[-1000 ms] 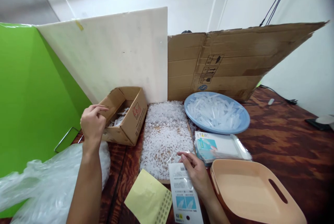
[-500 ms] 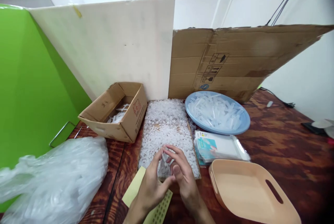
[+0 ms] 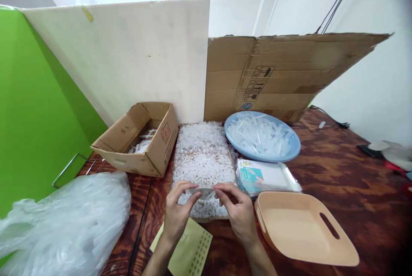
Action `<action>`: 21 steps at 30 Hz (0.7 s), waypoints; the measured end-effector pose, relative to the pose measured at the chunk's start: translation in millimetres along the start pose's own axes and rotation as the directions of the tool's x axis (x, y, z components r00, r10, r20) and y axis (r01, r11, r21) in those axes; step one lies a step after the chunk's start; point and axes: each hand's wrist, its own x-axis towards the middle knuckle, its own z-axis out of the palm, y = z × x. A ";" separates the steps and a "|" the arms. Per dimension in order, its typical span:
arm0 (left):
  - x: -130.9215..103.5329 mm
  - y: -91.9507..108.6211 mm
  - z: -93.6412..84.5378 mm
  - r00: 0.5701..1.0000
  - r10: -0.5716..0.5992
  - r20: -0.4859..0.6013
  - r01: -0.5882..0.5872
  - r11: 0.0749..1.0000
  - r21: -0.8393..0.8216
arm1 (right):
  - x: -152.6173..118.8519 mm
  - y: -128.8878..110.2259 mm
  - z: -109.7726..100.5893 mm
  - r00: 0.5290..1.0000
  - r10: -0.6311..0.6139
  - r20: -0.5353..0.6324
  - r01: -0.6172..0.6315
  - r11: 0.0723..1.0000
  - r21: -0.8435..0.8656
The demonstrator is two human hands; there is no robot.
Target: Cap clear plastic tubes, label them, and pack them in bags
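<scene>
A small translucent strip (image 3: 204, 191) stretches level between my two hands. My left hand (image 3: 179, 209) pinches its left end with thumb and fingers, and my right hand (image 3: 236, 211) pinches the right end. Below and behind the strip lies a shallow tray (image 3: 210, 220) full of tiny white pieces (image 3: 202, 160). Under my left forearm is a yellow-green sheet (image 3: 189, 246) with rows of dark round dots along its right side.
An open cardboard box (image 3: 161, 147) holds white parts at the left, near a plastic bag (image 3: 71, 224). On the right are a blue basin (image 3: 294, 151) of clear strips, packaged sheets (image 3: 270, 177) and a peach tray (image 3: 299, 228). Cardboard panels (image 3: 277, 74) stand behind.
My hands have moved apart from close together, and the strip now lies level between them. The view has shifted slightly, and more of the yellow-green sheet shows.
</scene>
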 end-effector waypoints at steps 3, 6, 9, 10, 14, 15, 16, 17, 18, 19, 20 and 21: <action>-3.4 -4.2 -1.1 0.998 0.051 -0.049 -0.052 0.998 -0.030 | -6.5 4.5 2.1 0.998 -0.047 -0.038 0.045 0.998 -0.037; -9.8 -8.5 -4.6 0.994 0.107 -0.030 -0.110 0.986 -0.125 | -14.0 8.1 1.6 0.994 -0.096 -0.051 0.093 0.994 -0.050; -18.8 -11.9 -10.4 0.985 0.175 0.004 -0.172 0.974 -0.150 | -21.8 10.9 -1.2 0.990 -0.141 -0.013 0.140 0.989 -0.047; -22.0 -12.5 -12.7 0.983 0.186 0.006 -0.183 0.973 -0.140 | -24.4 12.1 -2.2 0.988 -0.153 0.001 0.153 0.987 -0.038; -33.1 -13.5 -22.0 0.979 0.202 -0.036 -0.204 0.975 -0.090 | -35.3 18.8 -5.3 0.985 -0.170 0.040 0.170 0.985 0.003; -35.6 -13.8 -24.4 0.978 0.205 -0.035 -0.207 0.975 -0.085 | -38.3 20.5 -6.2 0.985 -0.167 0.047 0.166 0.986 0.006; -38.3 -14.3 -26.8 0.978 0.207 -0.021 -0.208 0.975 -0.084 | -41.4 21.8 -7.4 0.986 -0.160 0.054 0.160 0.987 0.005; -41.4 -15.1 -29.1 0.979 0.205 -0.001 -0.204 0.975 -0.086 | -44.8 22.8 -8.9 0.987 -0.150 0.061 0.151 0.989 0.001; -45.2 -16.2 -31.4 0.981 0.194 0.024 -0.191 0.977 -0.092 | -48.6 23.4 -10.7 0.988 -0.140 0.068 0.140 0.990 -0.003; -49.7 -17.5 -33.5 0.985 0.166 0.051 -0.161 0.982 -0.099 | -53.0 24.0 -12.7 0.989 -0.126 0.078 0.127 0.992 -0.008; -55.2 -19.0 -35.2 0.990 0.118 0.077 -0.109 0.989 -0.103 | -58.0 24.5 -14.7 0.990 -0.107 0.091 0.109 0.994 -0.012; -61.4 -20.4 -36.3 0.994 0.047 0.095 -0.037 0.994 -0.103 | -63.7 25.4 -16.5 0.991 -0.082 0.105 0.084 0.996 -0.012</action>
